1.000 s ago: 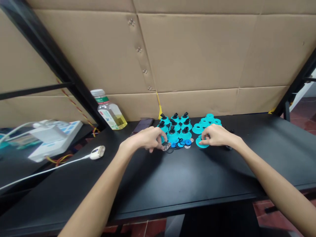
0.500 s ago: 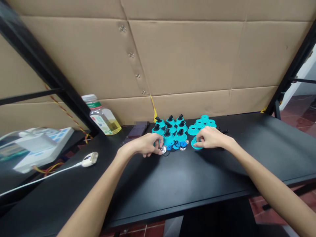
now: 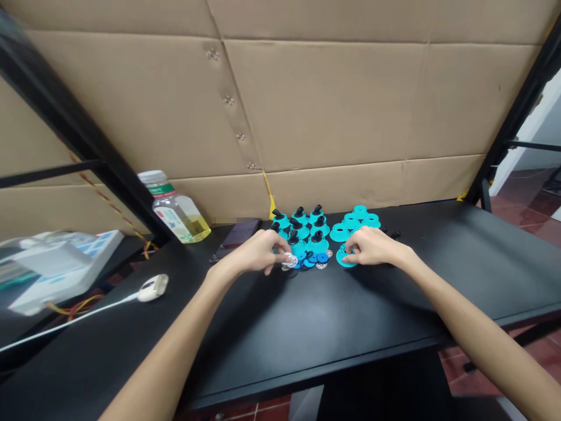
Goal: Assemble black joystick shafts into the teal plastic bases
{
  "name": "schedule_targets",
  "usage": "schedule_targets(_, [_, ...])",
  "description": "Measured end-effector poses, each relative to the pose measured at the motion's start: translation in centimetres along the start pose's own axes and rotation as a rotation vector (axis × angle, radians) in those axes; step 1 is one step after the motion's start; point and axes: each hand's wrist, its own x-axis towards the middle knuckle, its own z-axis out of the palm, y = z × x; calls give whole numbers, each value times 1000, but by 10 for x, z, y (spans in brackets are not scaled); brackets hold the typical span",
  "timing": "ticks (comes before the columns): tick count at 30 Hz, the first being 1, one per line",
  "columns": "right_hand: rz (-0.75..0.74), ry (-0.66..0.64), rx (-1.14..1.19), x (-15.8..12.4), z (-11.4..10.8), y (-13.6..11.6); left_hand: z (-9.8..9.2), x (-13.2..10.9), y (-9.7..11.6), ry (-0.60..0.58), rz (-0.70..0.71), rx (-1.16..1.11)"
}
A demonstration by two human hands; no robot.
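My left hand (image 3: 267,251) pinches a small clear disc (image 3: 290,260) between thumb and fingertips, at the left edge of a pile of blue discs (image 3: 322,258) and black rings. On the right, my right hand (image 3: 362,247) has its fingers closed on a turquoise cup (image 3: 344,257) with a wide flange, which stands on the black table. Behind the disc pile stand several turquoise cups with black tops (image 3: 317,238). More turquoise cups without tops (image 3: 339,231) are grouped behind my right hand.
A bottle of yellow liquid (image 3: 179,213) leans at the back left beside a dark flat object (image 3: 236,235). A white connector on a cable (image 3: 153,287) lies on the black table (image 3: 315,327). Small black parts (image 3: 395,234) lie right of my right hand. Cardboard (image 3: 328,105) rises behind.
My left hand has lifted slightly, with the clear disc now showing between its fingertips. My right hand stays at the turquoise cup. The whole view has shifted a little.
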Motion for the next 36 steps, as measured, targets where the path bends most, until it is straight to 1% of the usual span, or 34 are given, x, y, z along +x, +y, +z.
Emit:
schedule_targets(8, [-1, 10, -10, 1, 3, 3, 0, -3, 8, 146, -14, -41])
schedule_targets(13, [-20, 33, -4, 1, 5, 1, 0, -3, 14, 273, 66, 16])
schedule_targets(18, [-56, 46, 40, 0, 6, -1, 5, 1, 20, 458, 144, 71])
schedule_targets(21, [-113, 105, 66, 1, 9, 1, 17, 6, 25, 544, 135, -40])
schedule_targets(23, [-132, 161, 96, 3, 11, 3, 28, 9, 32, 619, 107, -260])
schedule_targets(24, [-132, 194, 121, 4, 12, 3, 34, 10, 36, 611, 94, -388])
schedule_targets(26, [-120, 265, 196, 6, 13, 2, 46, 12, 45, 550, 54, -589])
schedule_targets(29, [-97, 344, 333, 8, 17, -3, 58, 14, 56, 437, 42, -771])
schedule_targets(32, [-62, 393, 424, 11, 21, -7, 65, 14, 60, 339, 42, -850])
schedule_targets(36, [-73, 425, 474, 13, 26, -6, 68, 13, 60, 293, 74, -851])
